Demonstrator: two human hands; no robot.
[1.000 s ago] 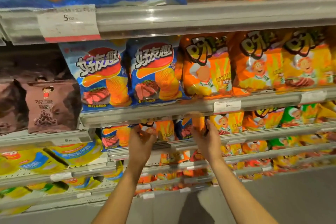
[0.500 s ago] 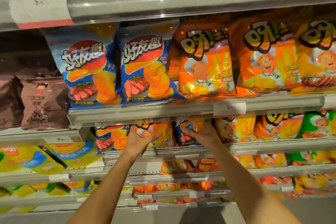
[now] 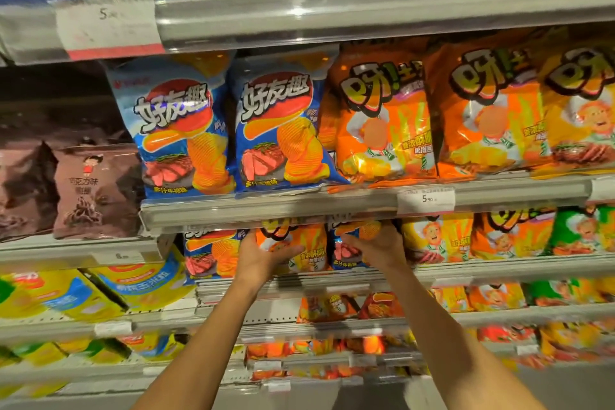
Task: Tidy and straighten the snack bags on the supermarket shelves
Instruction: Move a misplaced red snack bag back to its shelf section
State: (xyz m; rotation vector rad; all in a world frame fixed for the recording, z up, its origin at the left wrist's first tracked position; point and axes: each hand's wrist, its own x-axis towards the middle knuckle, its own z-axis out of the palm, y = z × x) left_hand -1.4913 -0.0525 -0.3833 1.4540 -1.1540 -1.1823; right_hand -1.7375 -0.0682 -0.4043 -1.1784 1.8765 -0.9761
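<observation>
A person reached both arms up to the third shelf [image 3: 499,268] of a supermarket snack aisle, midway through straightening two small bags that stood side by side under the shelf edge [image 3: 299,210] above. The left hand [image 3: 263,256] lay against the front of an orange snack bag [image 3: 299,243], its fingers [image 3: 286,251] curled round the bag's lower left side in a grasp. The right hand [image 3: 376,250] closed over the right side of a blue chip bag [image 3: 346,246] just beside it, thumb across the front. Both forearms rose steeply from below, wrists bent slightly inward toward each other. The blue bag appeared out of place among orange ones, so the next move likely called for squaring both packs upright or shifting the blue one left toward its matching bag [image 3: 213,251]. Larger blue bags [image 3: 233,130] on the shelf above looked already faced.
</observation>
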